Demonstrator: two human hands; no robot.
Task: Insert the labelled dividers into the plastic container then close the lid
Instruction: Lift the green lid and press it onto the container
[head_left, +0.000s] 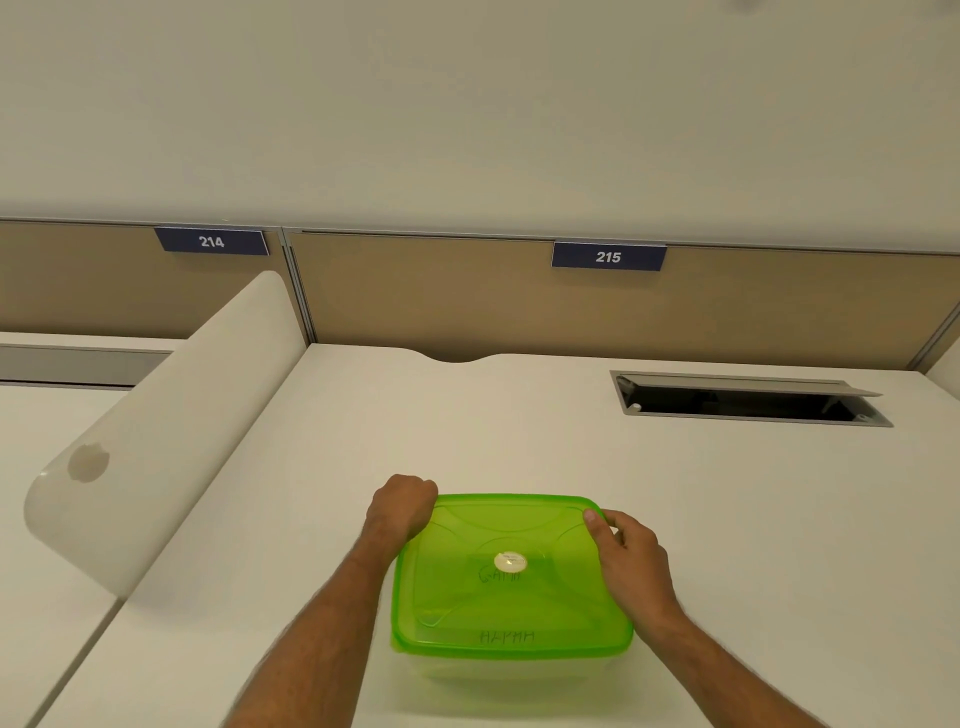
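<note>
The plastic container (511, 670) sits on the white table (727, 519) at the lower centre of the frame, its green lid (511, 577) lying on top. My left hand (402, 506) curls its fingers over the lid's upper-left corner. My right hand (631, 553) grips the upper-right corner, thumb on top. Faint lettering shows through the lid.

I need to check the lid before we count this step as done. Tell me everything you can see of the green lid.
The green lid is translucent plastic, squarish with rounded corners, moulded with curved ridges and bearing a small round white sticker at its centre. It lies flat on the clear container on the white desk. Faint writing shows through it. The left hand grips its far left corner; the right hand holds its far right corner, thumb on top.
</note>
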